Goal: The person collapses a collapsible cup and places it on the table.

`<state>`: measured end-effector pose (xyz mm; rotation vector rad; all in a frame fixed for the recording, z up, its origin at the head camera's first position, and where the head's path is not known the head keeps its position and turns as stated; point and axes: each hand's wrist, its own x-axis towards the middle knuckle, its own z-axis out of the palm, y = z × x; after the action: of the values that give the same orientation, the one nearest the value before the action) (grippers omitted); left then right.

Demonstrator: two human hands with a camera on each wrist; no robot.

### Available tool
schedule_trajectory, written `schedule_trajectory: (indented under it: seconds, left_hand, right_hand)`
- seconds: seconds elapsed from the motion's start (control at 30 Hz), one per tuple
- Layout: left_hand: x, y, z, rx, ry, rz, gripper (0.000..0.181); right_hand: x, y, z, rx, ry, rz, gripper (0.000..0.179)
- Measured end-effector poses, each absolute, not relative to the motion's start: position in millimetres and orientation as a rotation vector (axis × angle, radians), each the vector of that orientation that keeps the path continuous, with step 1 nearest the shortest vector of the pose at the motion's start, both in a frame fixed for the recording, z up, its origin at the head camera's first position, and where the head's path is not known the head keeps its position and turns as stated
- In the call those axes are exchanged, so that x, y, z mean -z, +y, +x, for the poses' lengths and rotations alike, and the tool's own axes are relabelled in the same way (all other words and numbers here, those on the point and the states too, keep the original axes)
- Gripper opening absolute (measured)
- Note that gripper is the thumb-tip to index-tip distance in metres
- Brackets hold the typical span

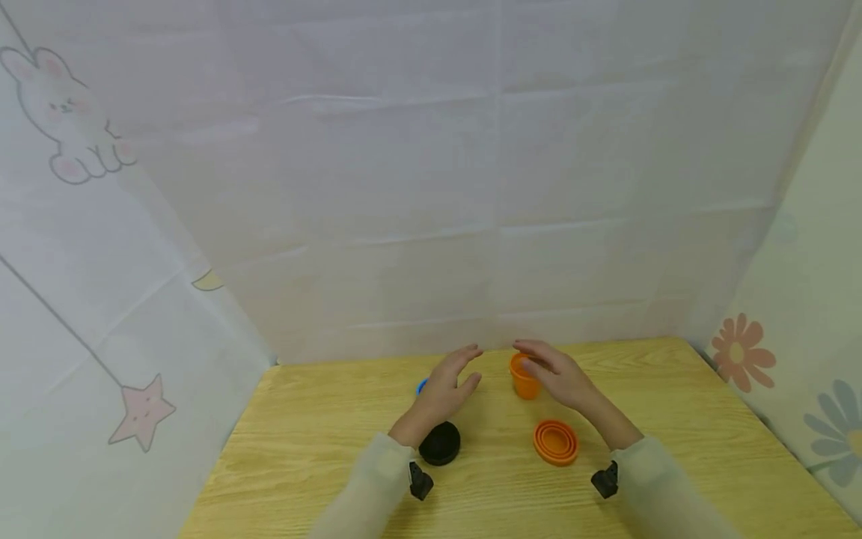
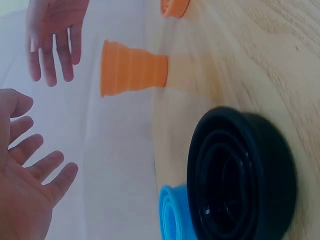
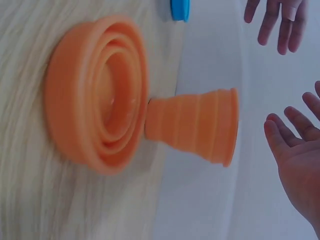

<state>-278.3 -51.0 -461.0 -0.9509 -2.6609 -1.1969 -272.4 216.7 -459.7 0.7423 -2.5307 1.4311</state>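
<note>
Both hands hover above the table, palms turned toward each other, holding nothing. My left hand [image 1: 446, 385] has loosely spread fingers; below its wrist lies a black collapsible cup [image 1: 440, 444], folded flat. A blue collapsible cup [image 2: 175, 212], also low, sits behind the black one and is mostly hidden by the left hand in the head view. My right hand [image 1: 562, 378] is partly in front of an extended orange collapsible cup [image 1: 525, 382], which stands upright, apart from the fingers in the wrist views. Nearer the front, a folded orange collapsible cup [image 1: 556, 442] lies with its rings showing.
The light wooden table [image 1: 303, 434] reaches back to a pale hanging cloth [image 1: 404, 224]. Patterned cloth walls with a rabbit, a star [image 1: 143, 413] and flowers [image 1: 741, 352] close off both sides. A small black camera is strapped on each wrist.
</note>
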Motion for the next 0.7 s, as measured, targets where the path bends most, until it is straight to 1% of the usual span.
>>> schedule_trajectory:
  seconds: [0.23,0.7]
  left_hand:
    - [466,-33,-280,1.032,-2.666,-1.031,0.048]
    - [483,-10,-287,0.91,-2.752,-1.033,0.05]
  right_hand:
    - [470,233,-273,-1.174,-2.499,0.8,0.041]
    - [491,254,-276,-0.992,-2.519,0.844,0.043]
